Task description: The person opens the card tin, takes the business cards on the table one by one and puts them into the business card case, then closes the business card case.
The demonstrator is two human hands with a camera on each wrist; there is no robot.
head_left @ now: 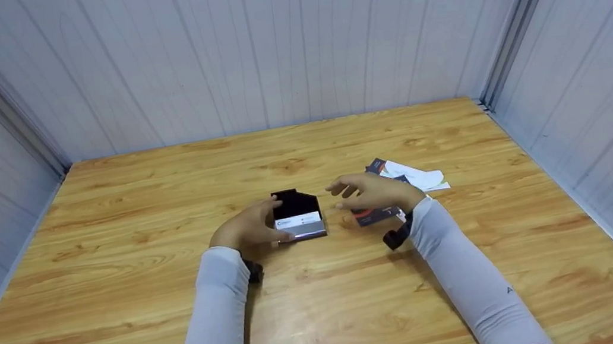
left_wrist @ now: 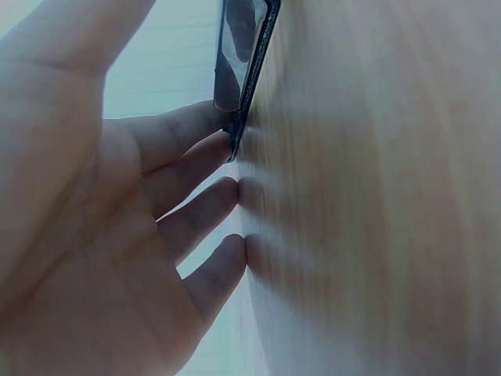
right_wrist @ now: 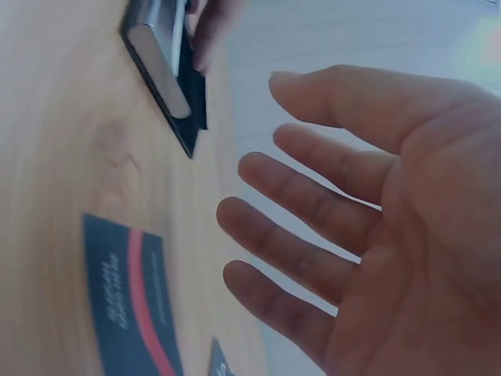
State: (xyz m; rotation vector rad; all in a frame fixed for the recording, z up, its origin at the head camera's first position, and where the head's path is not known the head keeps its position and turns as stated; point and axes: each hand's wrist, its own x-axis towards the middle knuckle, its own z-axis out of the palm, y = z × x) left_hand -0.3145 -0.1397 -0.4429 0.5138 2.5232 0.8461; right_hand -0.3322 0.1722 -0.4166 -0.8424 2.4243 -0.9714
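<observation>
An open business card holder (head_left: 300, 231), black inside its raised lid with a silver front, lies on the table and has a white card (head_left: 304, 218) in it. My left hand (head_left: 248, 225) holds the holder at its left side, thumb on the front edge and index finger by the lid. In the left wrist view, two fingertips touch the corner of the holder (left_wrist: 235, 70), and the other two rest on the tabletop. My right hand (head_left: 372, 191) hovers right of the holder, fingers spread and slightly bent, with nothing in it. Below it lies a dark card with a red stripe (right_wrist: 117, 301).
Behind and beside the right hand, more dark cards (head_left: 377, 165) and white cards (head_left: 418, 175) lie overlapping in a loose pile. The wooden table (head_left: 314, 315) is bounded by pale panel walls (head_left: 276, 44) at the back and sides.
</observation>
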